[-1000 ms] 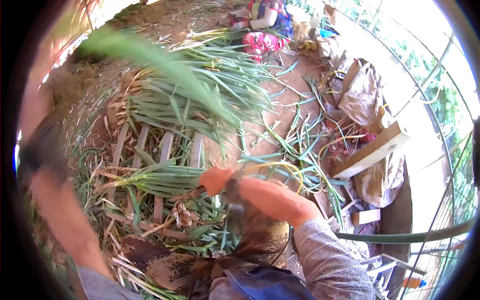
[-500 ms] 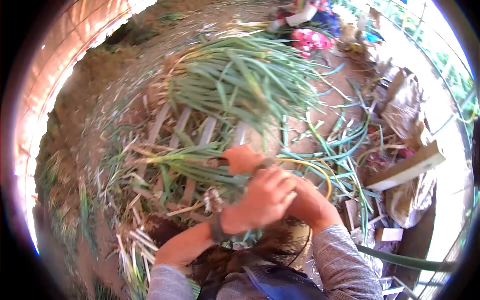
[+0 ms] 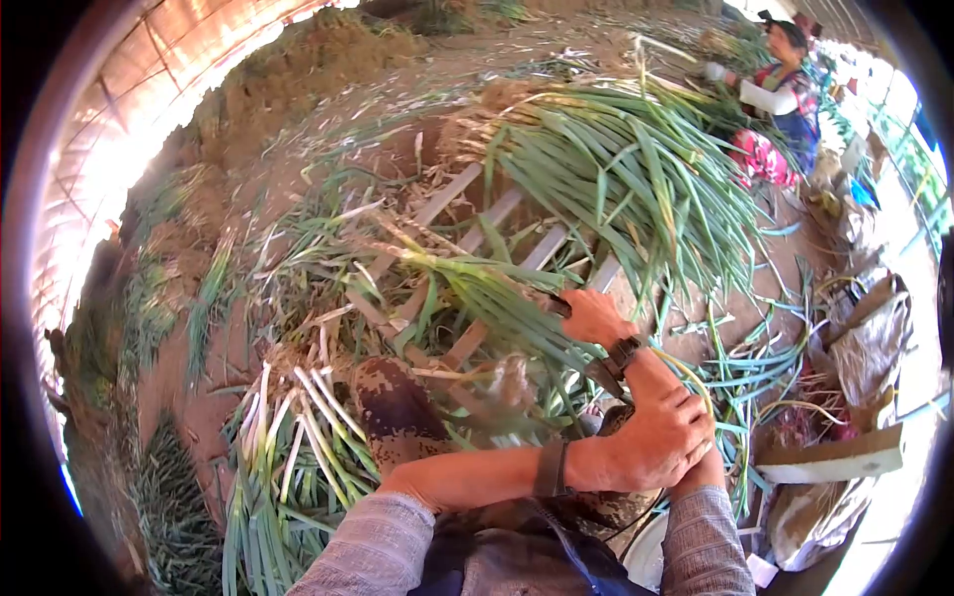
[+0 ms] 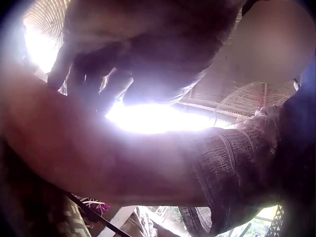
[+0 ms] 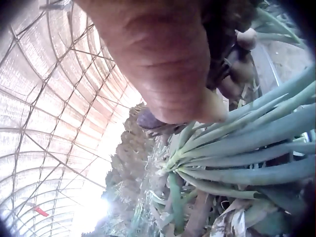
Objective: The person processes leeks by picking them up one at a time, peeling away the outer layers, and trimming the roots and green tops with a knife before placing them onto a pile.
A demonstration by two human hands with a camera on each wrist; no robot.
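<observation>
My left hand (image 3: 646,447) lies across the right forearm (image 3: 656,382), its fingers bent over the skin just above the sleeve; the left wrist view shows the same fingers (image 4: 86,81) against the forearm. My right hand (image 3: 596,320) grips a dark handle-like thing, whose rounded end (image 5: 147,120) pokes out past the thumb in the right wrist view. Its kind is hidden by the hand. Beside and below this hand lies a small bunch of green onions (image 3: 487,288), roots toward the upper left, resting over wooden slats (image 3: 545,248).
A large heap of green onions (image 3: 616,169) covers the far slats. More onions with white stalks (image 3: 298,437) lie by the left knee. Another person (image 3: 780,99) sits at the back right. A wooden beam (image 3: 830,457) and crumpled sacks (image 3: 870,348) stand at right.
A second ago my left arm was out at the left with green leaves blurred overhead; it has crossed to the right forearm. The head view has swung leftward. The right hand keeps its grip.
</observation>
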